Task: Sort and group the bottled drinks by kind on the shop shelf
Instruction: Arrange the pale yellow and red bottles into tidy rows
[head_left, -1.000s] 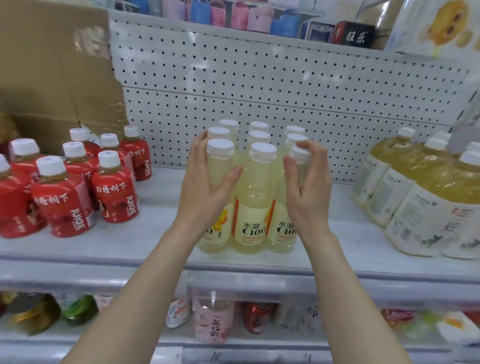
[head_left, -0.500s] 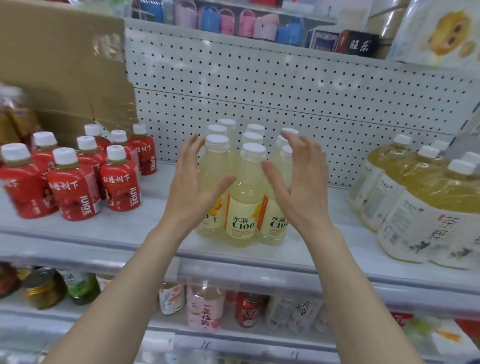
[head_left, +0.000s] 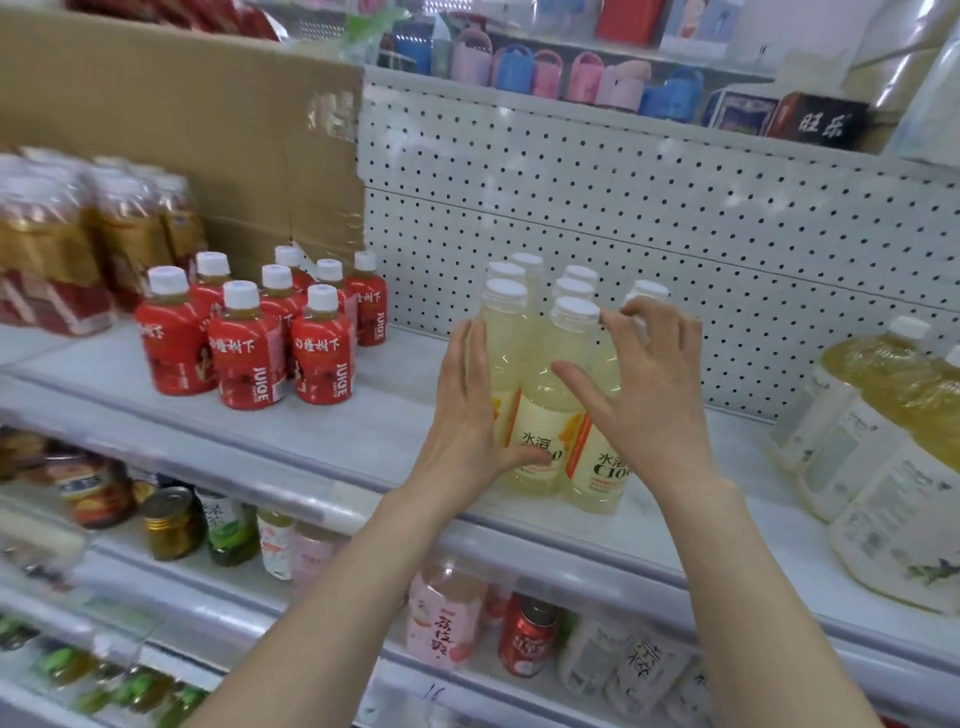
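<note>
Head view: both hands are up at the cluster of pale yellow C100 bottles standing mid-shelf in front of the white pegboard. The left hand lies flat against the left side of the cluster, fingers straight and together, thumb tip touching the front bottle's label, gripping nothing. The right hand hovers spread in front of the right-hand bottles, fingers loosely curled and open; whether its fingertips touch the caps I cannot tell. The front labels read "C100" with Chinese characters, the right one partly covered by the wrist.

To the left, well apart, a group of red juice bottles shows "JUICE" running down the labels. Farther left, gold-banded wrapped bottles are blurred, print unreadable. On the right, large amber drink bottles are cut off by the frame edge.

The white shelf has bare surface between the red group and the C100 cluster. On the lower shelf, a red can and a pink bottle sit half hidden under the shelf lip.
</note>
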